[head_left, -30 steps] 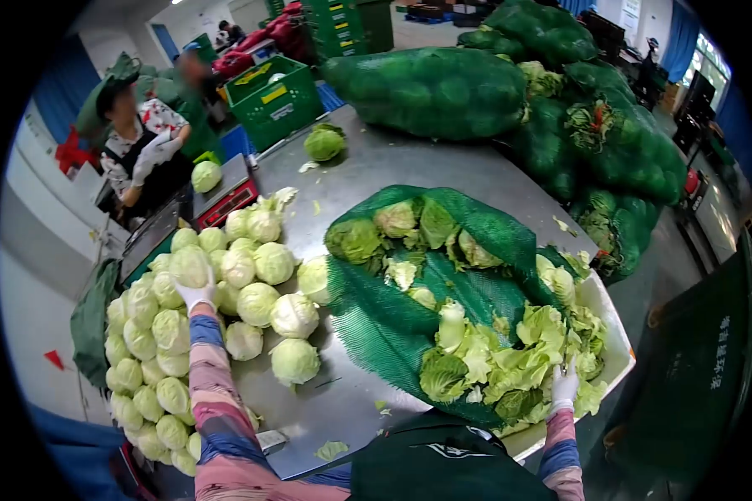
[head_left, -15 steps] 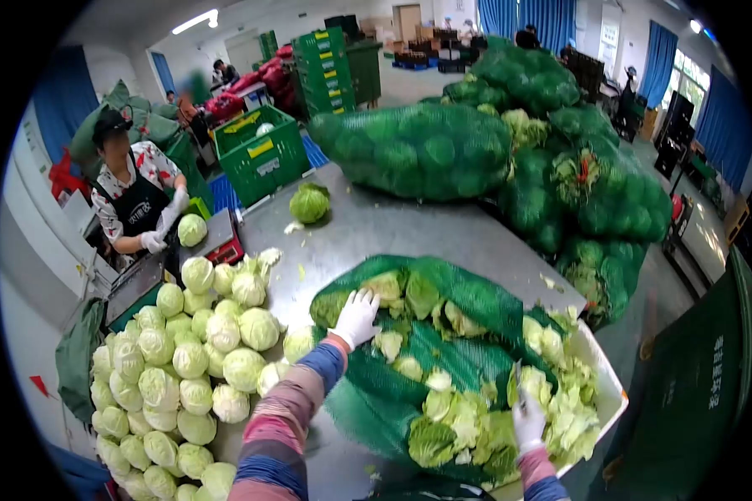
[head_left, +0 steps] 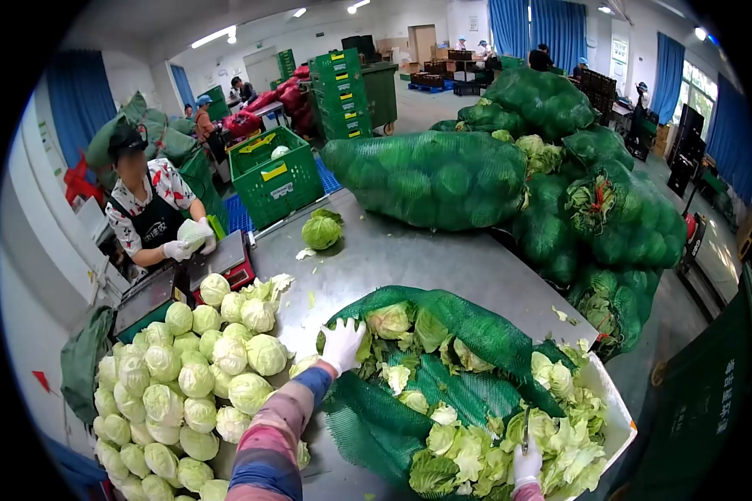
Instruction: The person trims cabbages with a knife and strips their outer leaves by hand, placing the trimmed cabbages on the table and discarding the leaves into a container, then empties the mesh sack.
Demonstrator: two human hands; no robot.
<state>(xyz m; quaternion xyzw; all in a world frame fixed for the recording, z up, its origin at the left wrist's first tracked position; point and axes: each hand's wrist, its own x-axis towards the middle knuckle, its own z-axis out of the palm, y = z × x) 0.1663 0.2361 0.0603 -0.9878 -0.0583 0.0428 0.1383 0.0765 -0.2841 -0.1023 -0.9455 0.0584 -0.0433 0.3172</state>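
Note:
My left hand [head_left: 342, 345], in a white glove, rests with spread fingers at the left edge of an opened green mesh bag [head_left: 476, 321]. Cabbages [head_left: 390, 321] show inside the bag beside my fingertips; what lies under the palm is hidden. Low on the right, my gloved right hand [head_left: 526, 464] is closed around a knife [head_left: 525, 424], its blade pointing up and away from me. Loose trimmed cabbage leaves [head_left: 468, 447] surround it, on the mesh and in a white bin [head_left: 617, 392].
Trimmed cabbages [head_left: 196, 380] are heaped on the metal table [head_left: 376, 259] at left. One green cabbage [head_left: 322, 230] sits farther back. Full mesh sacks [head_left: 426, 179] are stacked behind. A co-worker [head_left: 154, 204] holds a cabbage by a scale [head_left: 226, 260], near a green crate [head_left: 276, 179].
The view has tilted up slightly. My left hand has shifted left along the bag's edge, and my right hand sits lower with the knife. The co-worker now has a cabbage in both hands.

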